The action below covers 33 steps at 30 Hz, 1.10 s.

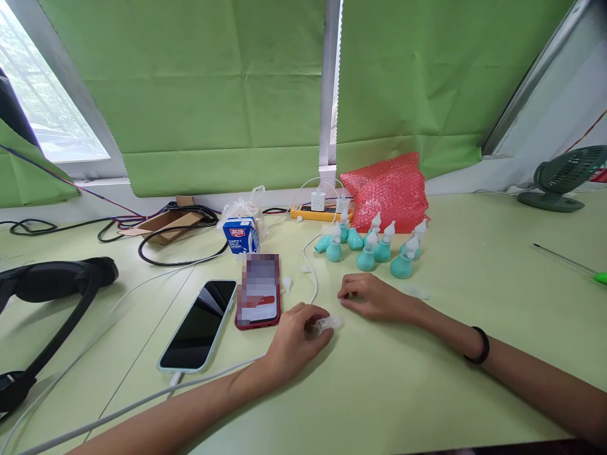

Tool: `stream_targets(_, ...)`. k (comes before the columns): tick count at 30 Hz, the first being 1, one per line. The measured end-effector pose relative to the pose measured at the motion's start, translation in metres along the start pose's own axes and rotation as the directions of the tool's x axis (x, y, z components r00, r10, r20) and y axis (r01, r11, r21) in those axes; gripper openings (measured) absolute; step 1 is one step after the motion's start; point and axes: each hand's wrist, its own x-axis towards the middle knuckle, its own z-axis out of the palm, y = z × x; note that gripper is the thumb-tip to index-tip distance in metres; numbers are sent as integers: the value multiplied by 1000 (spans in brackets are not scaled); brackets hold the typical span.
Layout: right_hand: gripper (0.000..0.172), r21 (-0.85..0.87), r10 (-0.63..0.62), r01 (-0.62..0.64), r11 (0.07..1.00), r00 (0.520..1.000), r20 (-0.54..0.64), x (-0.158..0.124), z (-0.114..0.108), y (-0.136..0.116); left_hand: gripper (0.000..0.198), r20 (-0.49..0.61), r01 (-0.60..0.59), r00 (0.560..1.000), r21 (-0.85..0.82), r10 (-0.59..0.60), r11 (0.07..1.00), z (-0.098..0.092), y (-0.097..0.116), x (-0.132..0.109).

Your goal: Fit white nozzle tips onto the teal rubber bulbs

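Observation:
My left hand (300, 336) is closed around a small clear plastic nozzle piece (331, 323), low over the table. To its right, my right hand (374, 298) rests with the fingers curled and thumb pressed in; whatever is between them is too small to make out. Beyond my right hand stand several teal squeeze bulbs (402, 265) with pointed clear tips. A teal bulb (323, 244) without a tip lies on its side at the left of the group. One loose clear tip (287, 284) lies beside the red-cased phone (258, 300).
A second phone (199, 325) lies left, its white cable running under my left forearm. Behind are a blue milk carton (241, 236), a yellow power strip (313, 213) and a red bubble-wrap bag (389, 196). A screwdriver (569, 260) and fan (564, 177) are right; a black headset (57, 284) is left.

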Motion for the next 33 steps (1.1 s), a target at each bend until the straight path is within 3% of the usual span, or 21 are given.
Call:
stream_targets(5,9,373,22,35,927,989,-147,-2,1,-14,18,5,136,991,-132,-136,982,0,0,2)
stream_targets(8,8,464,13,56,884,989,-144,-4,6,-19,16,11,154,988,-161,-154,975,0,0,2)
stream_targets(17,9,475,18,65,878,985,-169,-6,17,-21,18,16,155,988,-231,-156,961,1,-4,2)
stream_targets(24,15,499,124,-19,866,976,-180,-8,21,-23,15,0,132,990,-280,-138,951,1,-3,3)
stream_targets(33,15,404,55,76,912,951,-303,-10,27,-29,14,-4,112,993,-287,-118,951,1,-2,3)
